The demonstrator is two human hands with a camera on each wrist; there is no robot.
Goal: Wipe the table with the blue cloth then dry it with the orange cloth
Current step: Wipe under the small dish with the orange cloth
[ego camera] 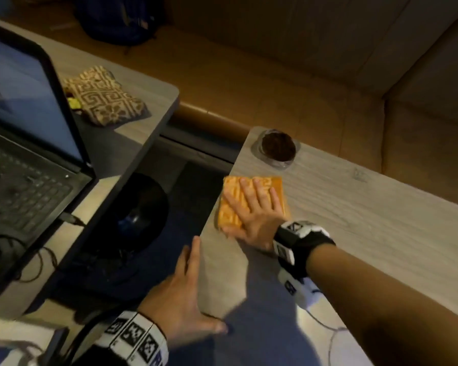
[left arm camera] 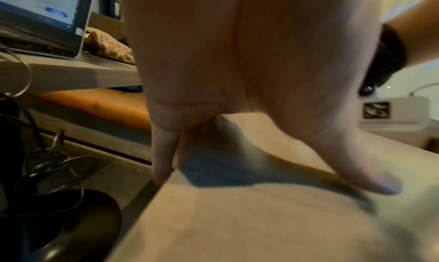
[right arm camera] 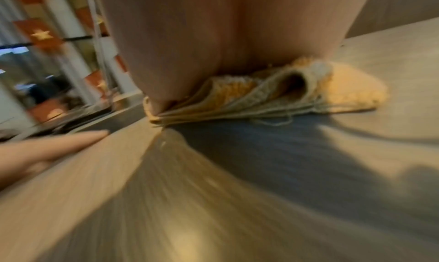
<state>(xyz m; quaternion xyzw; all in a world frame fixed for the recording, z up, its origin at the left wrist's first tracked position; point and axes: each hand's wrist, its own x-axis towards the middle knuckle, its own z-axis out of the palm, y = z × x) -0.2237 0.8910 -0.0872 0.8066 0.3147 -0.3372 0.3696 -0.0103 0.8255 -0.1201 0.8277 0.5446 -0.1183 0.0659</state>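
Over on the far left a laptop (ego camera: 24, 143) sat open on the neighbouring desk, a patterned pouch (ego camera: 105, 97) lying just beyond it, and a dark round base (ego camera: 140, 212) showed in the gap between the two surfaces. Moving across, the left hand (ego camera: 185, 294) braced the near corner of the table (ego camera: 368, 220), fingers straight down its edge and thumb flat on top, holding nothing. Then the action: the right hand (ego camera: 251, 212) lay flat, fingers spread and straight, pressing the folded orange cloth (ego camera: 229, 204) onto the tabletop right at its left edge, so this looked like the drying stage. The danger, as I judged it, was that edge, since a stroke carried further left could have pushed the cloth off into the gap. A stroke away from the person could have knocked the small glass dish (ego camera: 276, 149) of something dark, standing near the far corner just beyond the cloth. The blue cloth was nowhere to be seen, both wrist views were smeared, and whether the surface was wet was impossible to tell.
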